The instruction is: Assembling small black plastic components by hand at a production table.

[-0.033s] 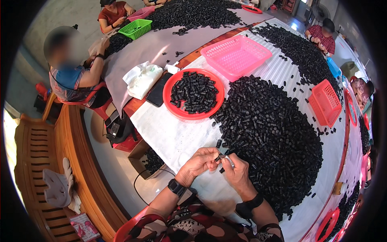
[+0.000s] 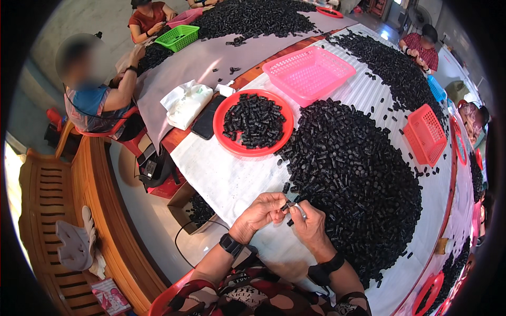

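Note:
At the near edge of the table, my left hand (image 2: 265, 209) pinches a small black cylindrical part (image 2: 285, 207) between thumb and fingers. My right hand (image 2: 311, 224) is closed against it, with a small silvery piece (image 2: 297, 207) showing at the thumb; its kind is too small to tell. The fingertips of both hands nearly meet. Just beyond and to the right of them spreads a large heap of black cylindrical parts (image 2: 358, 174). Farther off, a round red tray (image 2: 224, 141) holds more of these parts.
A pink basket (image 2: 316, 98) stands behind the heap, and a coral basket (image 2: 425, 138) at the right. A tissue pack (image 2: 188, 105) and a dark phone (image 2: 206, 122) lie left of the tray. Co-workers sit around; a wooden bench (image 2: 105, 210) is at the left.
The co-worker at the left has raised a hand slightly. My own hands and the parts look the same.

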{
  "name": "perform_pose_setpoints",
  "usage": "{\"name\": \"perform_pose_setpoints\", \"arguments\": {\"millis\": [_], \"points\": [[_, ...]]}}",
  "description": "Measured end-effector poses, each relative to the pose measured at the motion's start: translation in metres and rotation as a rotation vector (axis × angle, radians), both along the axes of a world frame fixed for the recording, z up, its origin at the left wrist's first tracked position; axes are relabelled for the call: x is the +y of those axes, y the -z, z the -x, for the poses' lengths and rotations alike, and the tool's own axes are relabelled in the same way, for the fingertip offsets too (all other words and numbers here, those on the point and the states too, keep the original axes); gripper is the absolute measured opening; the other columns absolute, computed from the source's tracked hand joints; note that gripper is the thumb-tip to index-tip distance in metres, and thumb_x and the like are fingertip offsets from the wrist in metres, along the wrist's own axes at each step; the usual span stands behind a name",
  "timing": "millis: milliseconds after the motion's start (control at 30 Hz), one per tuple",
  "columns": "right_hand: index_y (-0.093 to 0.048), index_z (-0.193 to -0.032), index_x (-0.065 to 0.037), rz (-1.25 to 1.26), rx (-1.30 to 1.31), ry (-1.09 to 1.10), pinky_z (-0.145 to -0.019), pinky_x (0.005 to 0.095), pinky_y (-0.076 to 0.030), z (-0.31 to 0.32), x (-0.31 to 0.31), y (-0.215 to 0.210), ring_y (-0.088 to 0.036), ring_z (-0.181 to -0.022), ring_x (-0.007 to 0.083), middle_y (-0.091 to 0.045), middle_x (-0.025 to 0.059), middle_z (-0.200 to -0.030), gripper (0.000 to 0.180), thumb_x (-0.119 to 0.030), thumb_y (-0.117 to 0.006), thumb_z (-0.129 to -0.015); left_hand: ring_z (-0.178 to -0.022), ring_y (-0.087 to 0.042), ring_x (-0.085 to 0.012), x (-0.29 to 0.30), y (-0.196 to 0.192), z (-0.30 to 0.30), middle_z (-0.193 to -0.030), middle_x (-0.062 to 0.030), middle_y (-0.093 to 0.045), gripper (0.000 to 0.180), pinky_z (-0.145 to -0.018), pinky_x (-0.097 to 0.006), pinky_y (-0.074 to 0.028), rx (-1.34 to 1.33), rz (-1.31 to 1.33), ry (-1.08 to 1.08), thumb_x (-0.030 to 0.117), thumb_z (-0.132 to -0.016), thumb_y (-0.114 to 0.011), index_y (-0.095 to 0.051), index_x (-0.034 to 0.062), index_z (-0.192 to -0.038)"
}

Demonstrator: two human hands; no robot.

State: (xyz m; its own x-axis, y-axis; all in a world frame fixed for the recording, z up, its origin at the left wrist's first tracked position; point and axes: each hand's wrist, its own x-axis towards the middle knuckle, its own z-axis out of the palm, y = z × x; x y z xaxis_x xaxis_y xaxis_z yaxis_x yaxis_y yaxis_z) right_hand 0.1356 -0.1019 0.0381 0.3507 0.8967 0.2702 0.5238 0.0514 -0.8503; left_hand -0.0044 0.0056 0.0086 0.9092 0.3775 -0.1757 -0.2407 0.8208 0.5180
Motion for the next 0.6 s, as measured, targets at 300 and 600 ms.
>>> {"name": "perform_pose_setpoints", "arguments": {"millis": [300, 600], "points": [[-0.052, -0.074, -0.002, 0.014, -0.01, -0.013, -0.048, 0.0381, -0.044, 0.0, 0.0001, -0.0019, -0.059, -0.055, 0.0339, -0.057, 0.0153, -0.065, 0.022, -0.017, -0.062, -0.087, -0.054, -0.044, -0.0132, -0.0003, 0.0016, 0.0001, -0.078, -0.0112, -0.057, 0.022, -0.049, -0.025, -0.035, -0.007, -0.017, 0.009, 0.017, -0.091, -0.059, -0.055, -0.005, -0.09], [-0.053, -0.074, -0.002, 0.024, -0.053, -0.048, -0.049, 0.0383, -0.045, -0.0011, 0.0003, 0.0021, -0.059, -0.056, 0.0347, -0.057, 0.0156, -0.063, 0.024, -0.021, -0.061, -0.088, -0.054, -0.044, -0.0132, -0.001, 0.0029, -0.0008, -0.076, -0.0102, -0.057, 0.021, -0.049, -0.025, -0.035, 0.028, -0.028, -0.005, 0.016, -0.091, -0.059, -0.055, -0.0051, -0.09]]}}
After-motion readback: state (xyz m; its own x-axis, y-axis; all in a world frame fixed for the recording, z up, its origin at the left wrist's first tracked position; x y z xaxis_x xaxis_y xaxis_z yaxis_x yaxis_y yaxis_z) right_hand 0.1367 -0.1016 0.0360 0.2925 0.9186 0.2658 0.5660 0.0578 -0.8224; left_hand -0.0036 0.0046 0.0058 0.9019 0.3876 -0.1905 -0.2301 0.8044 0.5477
